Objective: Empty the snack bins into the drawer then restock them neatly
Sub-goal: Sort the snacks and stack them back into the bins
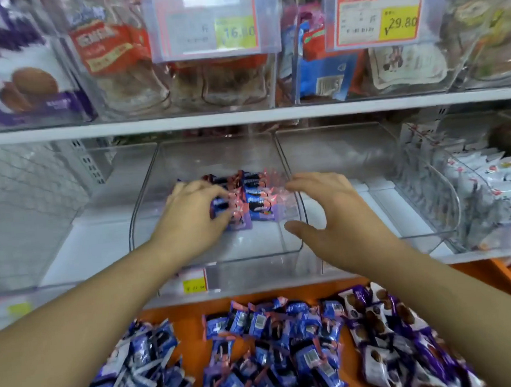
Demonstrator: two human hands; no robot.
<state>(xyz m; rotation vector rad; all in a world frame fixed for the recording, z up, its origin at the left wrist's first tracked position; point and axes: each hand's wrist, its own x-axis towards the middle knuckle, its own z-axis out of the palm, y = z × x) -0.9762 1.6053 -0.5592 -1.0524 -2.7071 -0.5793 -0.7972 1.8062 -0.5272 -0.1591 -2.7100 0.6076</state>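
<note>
Head view: restock underway. Left hand [193, 211] gripped a small row of snack packets [253, 198] deep in the clear bin [222, 256]. Right hand [325, 209] spread wide, empty, just right of the row. Remaining packets in the orange drawer [190, 321] below.

Snack packets [242, 200] in the middle bin [216, 256], loose packets [273, 343] in drawer [190, 315] below, filled bin [491, 207] right.
</note>
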